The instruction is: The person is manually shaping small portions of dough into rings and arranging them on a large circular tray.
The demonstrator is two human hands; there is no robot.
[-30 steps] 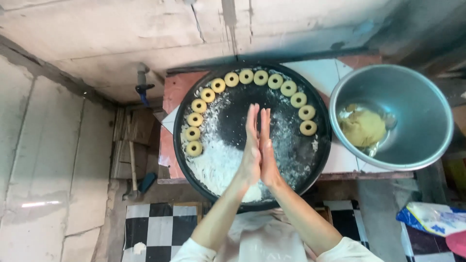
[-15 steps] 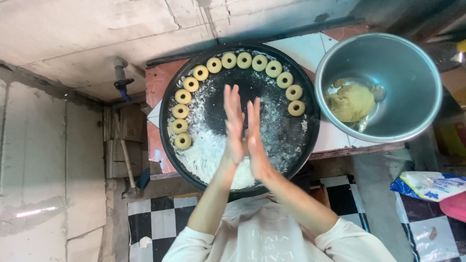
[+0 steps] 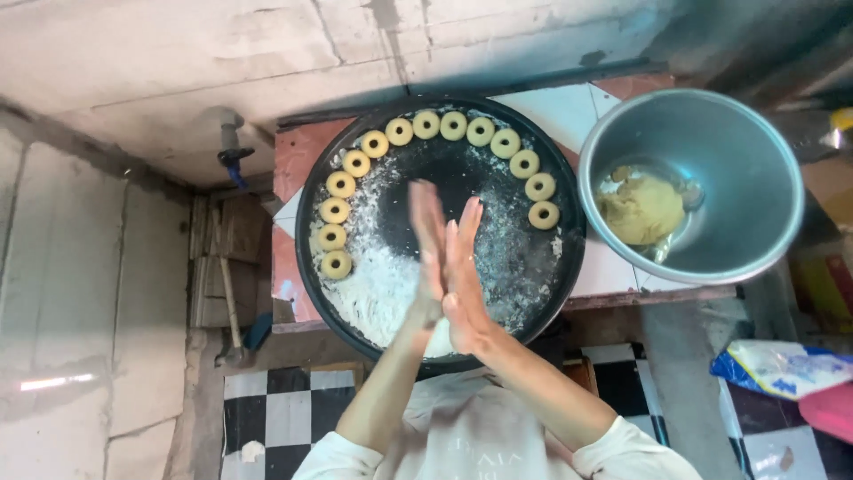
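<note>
black round tray (image 3: 569, 267) sat on the tiled table (image 3: 569, 111), dough rings (image 3: 426, 124) curving along its far rim and white flour (image 3: 378, 284) near me. left hand (image 3: 428, 244) and right hand (image 3: 464, 276) were pressed palm to palm above it; couldn't tell if anything was between them. dough lump (image 3: 640, 209) sat in the metal bowl (image 3: 755, 187) at right.

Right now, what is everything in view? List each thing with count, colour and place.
round tray: one, black, dusted with white flour, on the tiled stand
dough rings: eleven, pale yellow, in an arc along the tray's far rim
metal bowl: one, silver, right of the tray
dough lump: one, yellow, inside the bowl
tap: one, grey with blue handle, on the wall at left
plastic bag: one, white and blue, lower right
left hand, right hand: palms pressed together over the tray
</note>
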